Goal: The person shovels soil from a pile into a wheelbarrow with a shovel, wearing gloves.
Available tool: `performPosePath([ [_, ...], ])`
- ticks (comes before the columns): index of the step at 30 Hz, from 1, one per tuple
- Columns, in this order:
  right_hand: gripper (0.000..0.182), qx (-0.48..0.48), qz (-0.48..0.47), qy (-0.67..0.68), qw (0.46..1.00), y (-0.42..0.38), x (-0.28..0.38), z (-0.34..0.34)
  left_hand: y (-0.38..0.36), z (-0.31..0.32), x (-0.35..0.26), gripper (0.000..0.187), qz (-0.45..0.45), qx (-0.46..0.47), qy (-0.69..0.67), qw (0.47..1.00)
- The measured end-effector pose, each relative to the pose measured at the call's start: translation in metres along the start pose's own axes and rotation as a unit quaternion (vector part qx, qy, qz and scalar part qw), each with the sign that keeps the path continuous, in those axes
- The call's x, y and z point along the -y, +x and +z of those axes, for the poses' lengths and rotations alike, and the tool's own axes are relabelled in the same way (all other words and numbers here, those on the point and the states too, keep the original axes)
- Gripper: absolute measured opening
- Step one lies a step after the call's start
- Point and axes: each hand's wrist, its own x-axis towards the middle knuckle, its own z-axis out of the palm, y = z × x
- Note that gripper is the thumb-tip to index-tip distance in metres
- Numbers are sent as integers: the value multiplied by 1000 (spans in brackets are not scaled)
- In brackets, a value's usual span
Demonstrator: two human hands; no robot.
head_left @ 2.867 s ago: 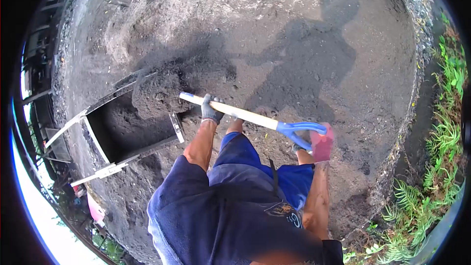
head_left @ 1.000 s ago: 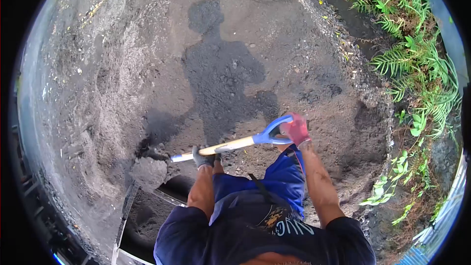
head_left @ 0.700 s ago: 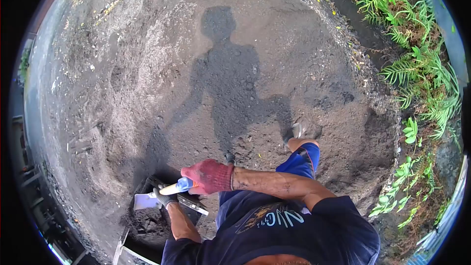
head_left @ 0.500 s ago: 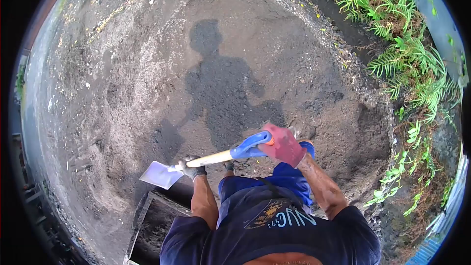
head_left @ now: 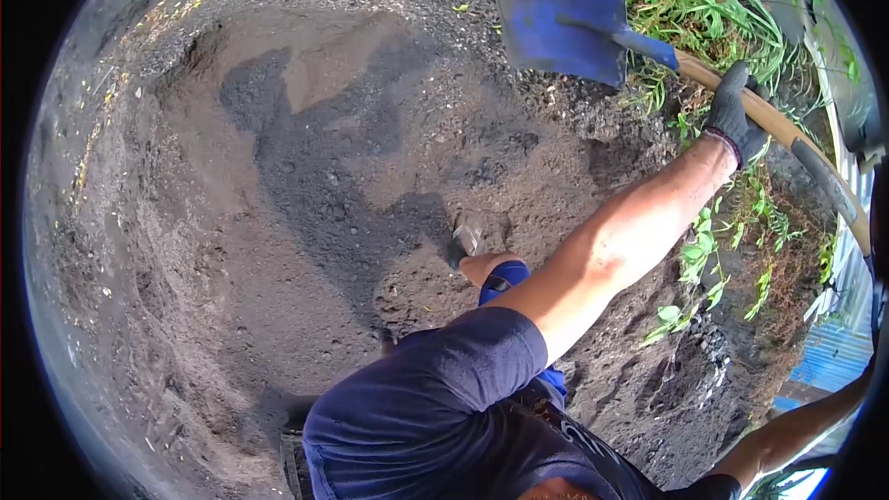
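Note:
My left hand [head_left: 733, 120], in a dark knitted glove, is wrapped round the wooden shaft of a shovel [head_left: 759, 112]. Its broad blue blade [head_left: 565, 28] points to the upper left, in front of the ground's edge and the green plants. The shaft runs down to the right border, where its grip end is cut off. My right forearm [head_left: 796, 431] reaches toward that same border, but the right hand itself lies outside the picture.
Loose dark soil [head_left: 306, 315] spreads around my feet, with one shoe [head_left: 468, 236] showing. Ferns and leafy plants [head_left: 704, 23] line the right side, beside blue corrugated sheeting [head_left: 829, 356]. Part of a dark container [head_left: 294, 454] shows at the bottom.
The shovel has swung from beside the dark container at lower left up to the upper right. My left hand travelled with it, still gripping. My red-gloved right hand has left the picture.

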Motion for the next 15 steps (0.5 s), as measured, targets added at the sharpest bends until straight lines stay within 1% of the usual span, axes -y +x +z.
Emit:
performPosePath([
  [1,24,10,-4,-11,1000,22,0,16,18,-8,-11,21,1,2,-6,1000],
  [2,25,31,-12,-16,999,43,-1,42,35,-18,-29,20,23,-26,-20,999],
  [3,27,65,-34,-22,997,61,-1,81,49,-32,-49,19,46,-53,-37,997],
  [4,28,107,-80,-40,990,72,2,133,50,-54,-95,17,86,-25,-42,995],
  [5,29,145,-260,-138,945,81,-2,208,42,-78,-151,15,118,-67,-10,991],
  [6,31,148,-431,-208,866,76,8,280,42,-115,-212,14,137,-64,7,989],
  [7,24,139,-514,-220,817,26,67,327,26,-136,-266,14,200,-94,19,975],
  [8,23,225,-340,-106,907,-10,88,371,3,-155,-319,15,232,-98,38,967],
  [9,22,245,-150,31,957,-47,108,415,-9,-179,-367,16,253,-126,39,958],
  [10,24,297,7,173,939,-83,156,422,-36,-184,-386,16,271,-127,74,951],
  [11,24,295,-7,185,937,-89,153,441,-45,-198,-403,16,314,-81,78,943],
  [12,24,301,-17,191,934,-97,147,449,-66,-191,-397,14,324,-104,90,936],
  [13,19,351,34,228,908,-106,156,440,-80,-196,-393,13,332,-142,69,930],
  [14,19,357,26,235,904,-111,148,444,-90,-196,-390,13,340,-175,50,923],
  [15,17,331,-41,215,918,-117,131,457,-108,-199,-387,13,352,-180,47,918],
])
